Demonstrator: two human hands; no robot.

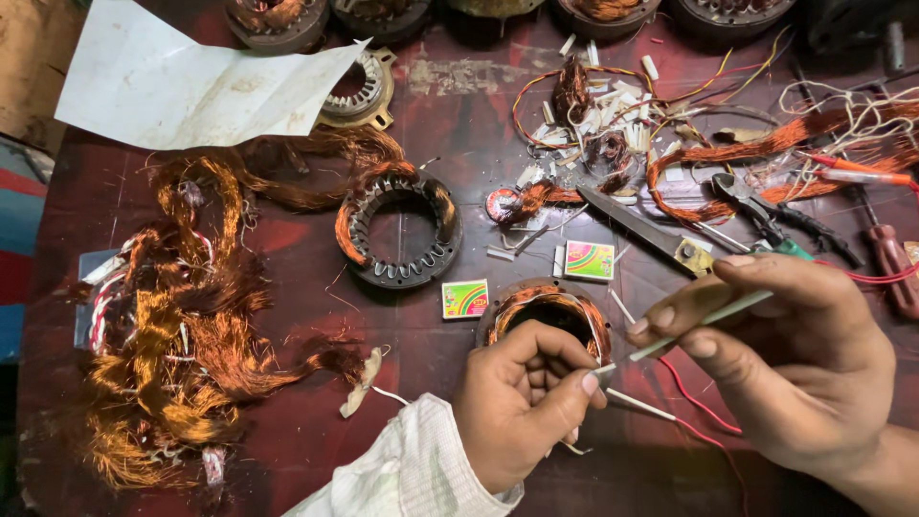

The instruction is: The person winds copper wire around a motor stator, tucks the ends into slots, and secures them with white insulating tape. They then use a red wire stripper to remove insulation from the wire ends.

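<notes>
A heap of stripped, tangled copper wire (182, 325) lay at the left of the dark red desk (459, 105), beside an emptied round metal stator core (402, 230). Nearer the middle, the left hand (522, 407) was pinched shut on a thin white insulating sleeve (639, 405) beside a copper-wound round stator (548, 318), whose coils looked already laid. The right hand (795, 369), fingers closed, gripped a pale slim stick (704, 324); lead work seemingly remained.

Two small flat boxes lie on the desk (459, 163): a green-pink box (589, 259) and a green-yellow box (465, 299).
</notes>
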